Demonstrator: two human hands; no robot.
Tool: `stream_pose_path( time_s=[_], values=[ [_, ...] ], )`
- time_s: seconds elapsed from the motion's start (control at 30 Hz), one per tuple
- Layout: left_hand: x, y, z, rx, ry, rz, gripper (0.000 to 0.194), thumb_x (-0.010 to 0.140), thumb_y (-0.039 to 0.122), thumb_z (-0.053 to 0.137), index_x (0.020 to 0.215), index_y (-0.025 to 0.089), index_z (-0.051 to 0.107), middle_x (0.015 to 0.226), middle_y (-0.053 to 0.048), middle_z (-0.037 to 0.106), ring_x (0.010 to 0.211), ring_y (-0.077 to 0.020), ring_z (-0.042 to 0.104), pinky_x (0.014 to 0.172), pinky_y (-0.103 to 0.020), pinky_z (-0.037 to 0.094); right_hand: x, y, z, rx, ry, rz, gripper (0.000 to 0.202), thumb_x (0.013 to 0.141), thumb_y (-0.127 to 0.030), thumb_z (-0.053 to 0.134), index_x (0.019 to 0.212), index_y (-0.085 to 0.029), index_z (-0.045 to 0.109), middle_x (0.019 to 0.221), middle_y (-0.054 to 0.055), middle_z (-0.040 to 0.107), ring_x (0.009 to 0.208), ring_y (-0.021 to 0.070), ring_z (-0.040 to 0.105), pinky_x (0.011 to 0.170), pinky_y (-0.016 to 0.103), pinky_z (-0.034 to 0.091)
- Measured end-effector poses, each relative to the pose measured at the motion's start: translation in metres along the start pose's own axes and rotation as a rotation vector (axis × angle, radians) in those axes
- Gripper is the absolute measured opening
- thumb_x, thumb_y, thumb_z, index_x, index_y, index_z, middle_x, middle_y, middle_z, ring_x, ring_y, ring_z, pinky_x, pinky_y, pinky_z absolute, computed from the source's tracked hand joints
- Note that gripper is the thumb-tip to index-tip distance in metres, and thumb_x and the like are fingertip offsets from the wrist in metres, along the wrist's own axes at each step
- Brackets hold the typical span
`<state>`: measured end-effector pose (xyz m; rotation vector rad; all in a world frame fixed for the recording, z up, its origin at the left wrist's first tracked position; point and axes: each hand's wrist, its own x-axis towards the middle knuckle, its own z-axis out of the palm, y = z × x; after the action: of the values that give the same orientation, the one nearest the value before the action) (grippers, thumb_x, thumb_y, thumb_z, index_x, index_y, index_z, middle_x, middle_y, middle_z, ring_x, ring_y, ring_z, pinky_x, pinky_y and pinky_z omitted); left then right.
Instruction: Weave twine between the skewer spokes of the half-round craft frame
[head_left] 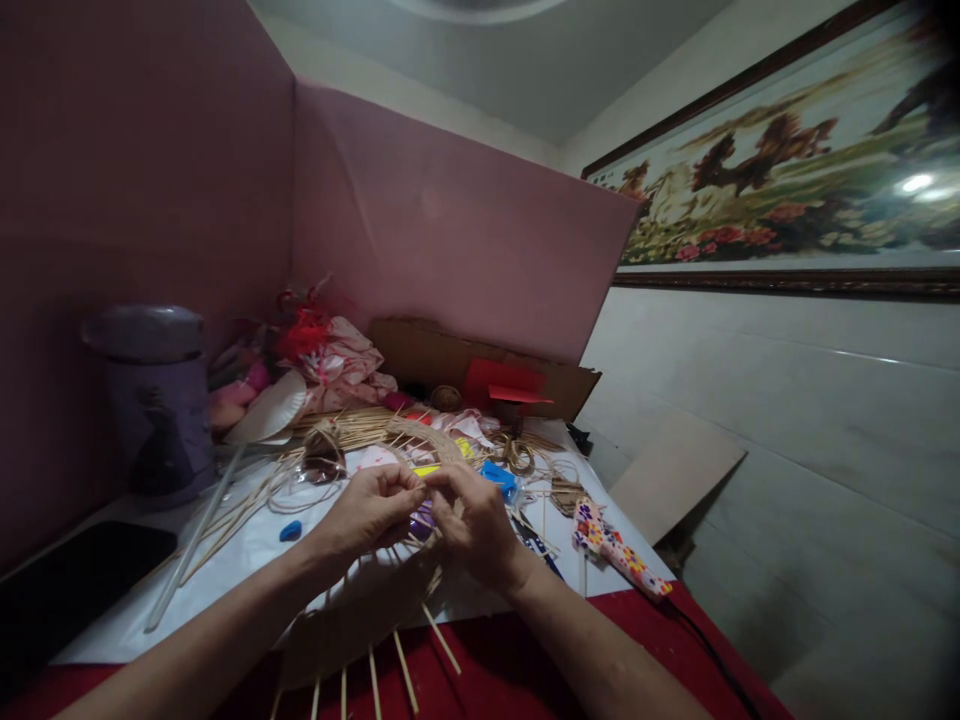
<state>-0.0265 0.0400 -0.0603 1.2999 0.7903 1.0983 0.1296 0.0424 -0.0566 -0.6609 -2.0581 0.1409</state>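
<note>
My left hand [379, 508] and my right hand [476, 515] meet over the table's middle, fingertips pinched close together. What lies between the fingertips is too small to make out. Under the hands is a round woven piece [360, 610] with thin wooden sticks [405, 672] sticking out toward me; its upper part is hidden by my hands. Something purple [422, 520] shows between the hands. A blue packet [500, 480] lies just beyond my right hand, and a small blue lump [290, 531] is left of my left wrist.
A flowered glue gun [619, 550] with a black cord lies at the right. Bundled sticks [352, 430] and a cardboard piece [570, 388] are at the back. A purple container [161, 420], a clear rod [196, 540] and a dark flat object [82, 590] are at the left.
</note>
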Motion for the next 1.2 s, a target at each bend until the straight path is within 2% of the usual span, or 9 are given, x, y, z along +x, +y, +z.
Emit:
stream_pose_path(
  time_s=[0.13, 0.27, 0.4, 0.5, 0.7, 0.83, 0.93, 1.07, 1.2],
  values=[
    [-0.003, 0.003, 0.000, 0.080, 0.055, -0.003, 0.040, 0.059, 0.050, 0.070, 0.069, 0.016, 0.051, 0.037, 0.008, 0.044, 0.030, -0.0044, 0.032, 0.032, -0.016, 0.019, -0.001, -0.002, -0.001, -0.031, -0.012, 0.006, 0.012, 0.080, -0.010, 0.048, 0.083, -0.017, 0.057, 0.076, 0.003, 0.060, 0.072, 0.0155, 0.055, 0.067, 0.027, 0.043],
    [-0.005, 0.002, 0.000, 0.202, 0.081, 0.039, 0.034, 0.067, 0.048, 0.064, 0.064, 0.015, 0.053, 0.040, 0.007, 0.043, 0.033, -0.0045, 0.031, 0.034, -0.018, 0.019, -0.002, -0.005, 0.000, -0.081, -0.004, 0.000, 0.012, 0.083, -0.012, 0.045, 0.086, -0.017, 0.056, 0.078, 0.004, 0.060, 0.073, 0.0161, 0.055, 0.068, 0.028, 0.043],
    [-0.004, -0.002, -0.001, 0.407, 0.131, 0.153, 0.029, 0.073, 0.039, 0.057, 0.056, 0.018, 0.047, 0.042, 0.007, 0.040, 0.036, -0.0060, 0.032, 0.036, -0.019, 0.021, -0.002, -0.003, -0.001, -0.178, -0.080, -0.069, 0.014, 0.085, -0.012, 0.042, 0.089, -0.016, 0.055, 0.082, 0.007, 0.059, 0.077, 0.0183, 0.055, 0.070, 0.030, 0.044],
    [-0.005, -0.001, 0.003, 0.496, 0.136, 0.165, 0.027, 0.073, 0.033, 0.055, 0.053, 0.018, 0.046, 0.043, 0.007, 0.039, 0.039, -0.0070, 0.034, 0.038, -0.020, 0.023, -0.004, 0.000, 0.002, -0.297, -0.136, -0.104, 0.014, 0.086, -0.013, 0.040, 0.085, -0.016, 0.053, 0.080, 0.008, 0.058, 0.074, 0.0196, 0.054, 0.067, 0.031, 0.044],
    [-0.007, 0.004, 0.018, 0.335, 0.176, 0.092, 0.015, 0.065, 0.024, 0.052, 0.052, 0.018, 0.049, 0.042, 0.006, 0.044, 0.036, -0.0070, 0.034, 0.036, -0.019, 0.024, -0.009, -0.001, 0.014, -0.487, 0.002, -0.086, 0.011, 0.085, -0.016, 0.036, 0.078, -0.020, 0.044, 0.067, 0.005, 0.052, 0.061, 0.0199, 0.050, 0.055, 0.031, 0.041],
    [-0.008, 0.009, 0.028, 0.153, 0.246, -0.053, 0.017, 0.060, 0.025, 0.051, 0.045, 0.019, 0.044, 0.031, 0.009, 0.033, 0.028, -0.0043, 0.022, 0.031, -0.018, 0.015, -0.009, -0.004, 0.017, -0.504, 0.068, -0.044, 0.008, 0.085, -0.021, 0.036, 0.079, -0.020, 0.043, 0.067, 0.006, 0.052, 0.060, 0.0201, 0.050, 0.053, 0.031, 0.039],
    [-0.009, 0.010, 0.030, 0.044, 0.253, -0.096, 0.018, 0.057, 0.026, 0.052, 0.045, 0.020, 0.041, 0.030, 0.010, 0.030, 0.026, -0.0030, 0.020, 0.030, -0.017, 0.013, -0.007, -0.006, 0.017, -0.382, 0.088, 0.074, 0.007, 0.082, -0.018, 0.036, 0.079, -0.020, 0.042, 0.066, 0.004, 0.052, 0.058, 0.0182, 0.049, 0.053, 0.030, 0.038],
    [-0.009, 0.007, 0.026, 0.048, 0.194, -0.058, 0.021, 0.057, 0.028, 0.058, 0.047, 0.019, 0.042, 0.031, 0.009, 0.034, 0.027, -0.0035, 0.027, 0.030, -0.016, 0.017, -0.003, -0.008, 0.012, -0.002, 0.160, 0.375, 0.007, 0.078, -0.018, 0.042, 0.072, -0.021, 0.042, 0.060, -0.002, 0.048, 0.055, 0.0135, 0.046, 0.051, 0.025, 0.036],
    [-0.007, 0.003, 0.020, 0.120, 0.158, -0.063, 0.029, 0.058, 0.038, 0.067, 0.053, 0.018, 0.046, 0.032, 0.009, 0.036, 0.026, -0.0034, 0.027, 0.030, -0.016, 0.016, 0.003, -0.004, 0.004, 0.328, 0.181, 0.465, 0.007, 0.080, -0.022, 0.044, 0.074, -0.020, 0.045, 0.063, -0.003, 0.051, 0.056, 0.0115, 0.047, 0.053, 0.023, 0.039]
  ],
)
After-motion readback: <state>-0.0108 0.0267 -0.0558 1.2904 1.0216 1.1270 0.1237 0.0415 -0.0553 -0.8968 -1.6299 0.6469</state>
